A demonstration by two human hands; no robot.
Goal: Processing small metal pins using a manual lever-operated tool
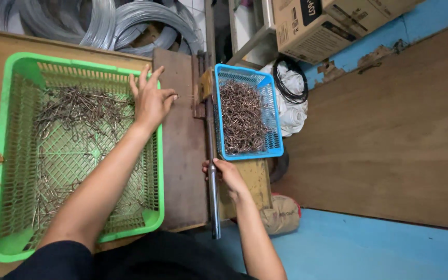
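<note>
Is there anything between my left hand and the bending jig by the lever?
Nothing visible. The left hand pinches a small wire piece over the bare board, beside the jig. The right hand holds the metal lever.

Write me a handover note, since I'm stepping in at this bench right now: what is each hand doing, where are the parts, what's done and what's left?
Left hand: over the right rim of the green basket, fingertips pinching one small wire piece at the wooden board.
Right hand: gripping the long metal lever of the bench tool beside the board.
Parts: loose straight wire pieces lie scattered in the green basket; the blue basket holds a heap of bent wire hooks.
Done: a good pile sits in the blue basket.
Left: many pieces remain in the green basket.
</note>
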